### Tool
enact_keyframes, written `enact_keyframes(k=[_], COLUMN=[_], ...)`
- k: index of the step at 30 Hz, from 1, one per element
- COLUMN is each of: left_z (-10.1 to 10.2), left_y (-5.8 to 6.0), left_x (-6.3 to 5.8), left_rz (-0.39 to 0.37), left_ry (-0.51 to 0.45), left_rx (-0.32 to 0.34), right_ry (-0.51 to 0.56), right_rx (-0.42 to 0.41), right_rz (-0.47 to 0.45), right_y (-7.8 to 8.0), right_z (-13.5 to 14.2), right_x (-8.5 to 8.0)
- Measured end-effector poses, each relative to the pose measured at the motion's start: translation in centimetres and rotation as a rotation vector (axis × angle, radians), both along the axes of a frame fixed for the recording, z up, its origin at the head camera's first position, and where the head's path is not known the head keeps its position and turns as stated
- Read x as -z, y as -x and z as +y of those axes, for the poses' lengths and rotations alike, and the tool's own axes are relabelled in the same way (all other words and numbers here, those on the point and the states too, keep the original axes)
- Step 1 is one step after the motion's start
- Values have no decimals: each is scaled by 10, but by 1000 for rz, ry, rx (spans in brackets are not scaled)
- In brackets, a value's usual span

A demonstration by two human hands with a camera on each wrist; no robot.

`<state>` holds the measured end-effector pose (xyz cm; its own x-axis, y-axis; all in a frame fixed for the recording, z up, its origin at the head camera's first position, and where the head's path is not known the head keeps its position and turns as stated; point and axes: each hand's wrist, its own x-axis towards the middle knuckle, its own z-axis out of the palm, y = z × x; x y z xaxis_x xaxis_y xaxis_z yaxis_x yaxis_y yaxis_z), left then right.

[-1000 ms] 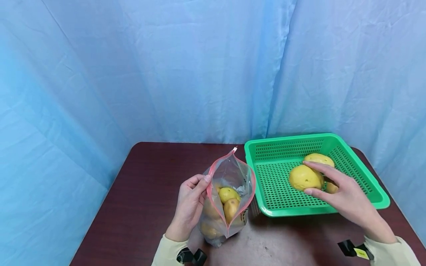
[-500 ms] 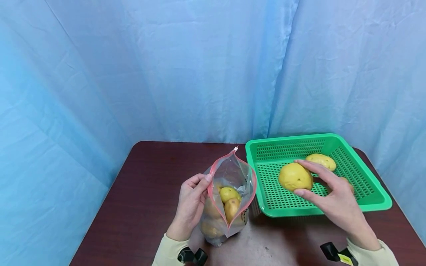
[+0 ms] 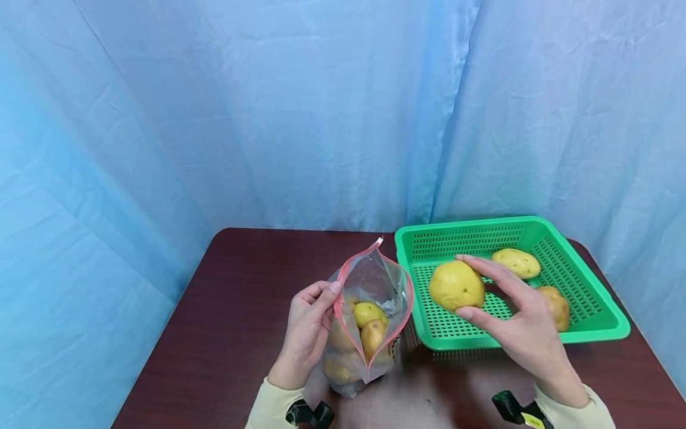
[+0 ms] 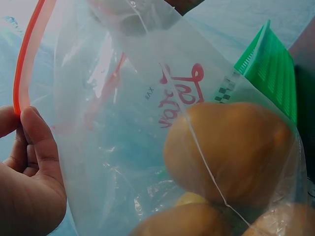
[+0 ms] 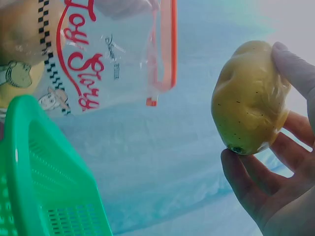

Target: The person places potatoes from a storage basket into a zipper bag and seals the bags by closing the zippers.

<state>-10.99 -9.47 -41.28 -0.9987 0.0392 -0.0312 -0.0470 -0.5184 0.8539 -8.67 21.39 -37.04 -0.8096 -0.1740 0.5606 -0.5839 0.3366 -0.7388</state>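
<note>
My left hand pinches the red-edged rim of a clear zip bag, whose mouth gapes upward. Several potatoes lie inside the bag, and in the left wrist view one large potato presses against the plastic. My right hand grips a yellow potato between thumb and fingers, above the left part of a green basket. In the right wrist view this potato looks lumpy with small dark specks. Two more potatoes, a pale one and a browner one, lie in the basket.
The dark brown table carries the bag, with the basket close on its right. Blue curtains hang behind the table and along its left. The basket's near-left corner sits close to the bag's side.
My right hand has carried the potato leftward across the basket toward the bag, uncovering the browner potato. The left hand and bag have stayed in place.
</note>
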Motion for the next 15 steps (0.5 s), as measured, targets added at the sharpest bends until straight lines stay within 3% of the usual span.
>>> enact_keyframes(k=[15], left_z=[-1], left_y=[0], left_x=[1], left_rz=[-3], left_ry=[4], left_rx=[-9], right_ry=[104], right_rx=[-55], right_rz=[71], right_y=[6], right_z=[-49], right_x=[-3])
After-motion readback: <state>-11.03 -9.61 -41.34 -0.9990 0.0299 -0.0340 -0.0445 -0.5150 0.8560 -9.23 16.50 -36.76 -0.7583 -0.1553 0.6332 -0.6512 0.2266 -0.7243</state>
